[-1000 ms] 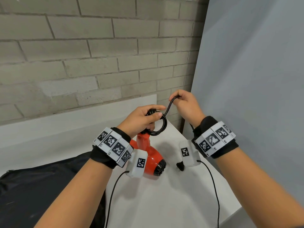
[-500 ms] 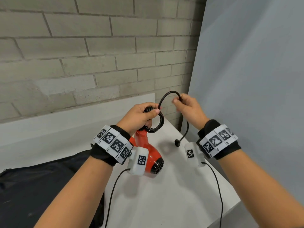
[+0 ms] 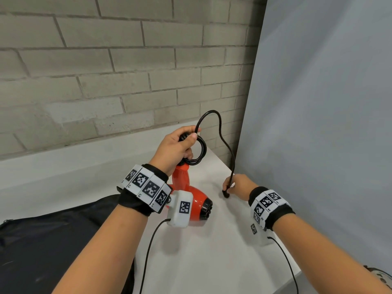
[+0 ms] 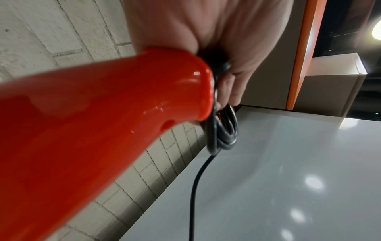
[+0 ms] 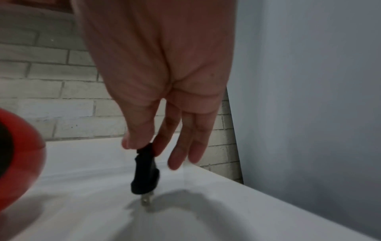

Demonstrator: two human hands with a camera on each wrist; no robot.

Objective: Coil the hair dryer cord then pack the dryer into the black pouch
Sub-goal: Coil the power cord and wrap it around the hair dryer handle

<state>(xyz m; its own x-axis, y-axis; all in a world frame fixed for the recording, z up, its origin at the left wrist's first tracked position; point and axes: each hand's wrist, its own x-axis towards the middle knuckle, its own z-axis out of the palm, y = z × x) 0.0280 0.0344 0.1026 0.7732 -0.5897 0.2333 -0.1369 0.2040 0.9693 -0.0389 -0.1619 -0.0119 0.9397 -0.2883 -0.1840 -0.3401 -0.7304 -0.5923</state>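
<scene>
The red hair dryer (image 3: 192, 199) hangs handle-up over the white table, its black nozzle pointing toward me. My left hand (image 3: 177, 146) grips the top of the handle (image 4: 123, 101) together with the coiled loops of black cord (image 3: 200, 152). A free length of cord (image 3: 220, 132) arcs up from the coil and drops to my right hand (image 3: 234, 184). That hand pinches the cord's end at the black plug (image 5: 145, 171) between thumb and forefinger, the prongs just above the table. The black pouch (image 3: 53, 240) lies at the lower left.
A grey brick wall (image 3: 106, 71) runs behind the white table (image 3: 201, 262). A grey panel (image 3: 318, 102) stands along the table's right side, close to my right hand. Thin sensor cables (image 3: 284, 257) hang from both wrist units.
My right hand has let the cord slide and dropped from beside the coil down to the plug end near the table. The left hand has kept the dryer and coil raised.
</scene>
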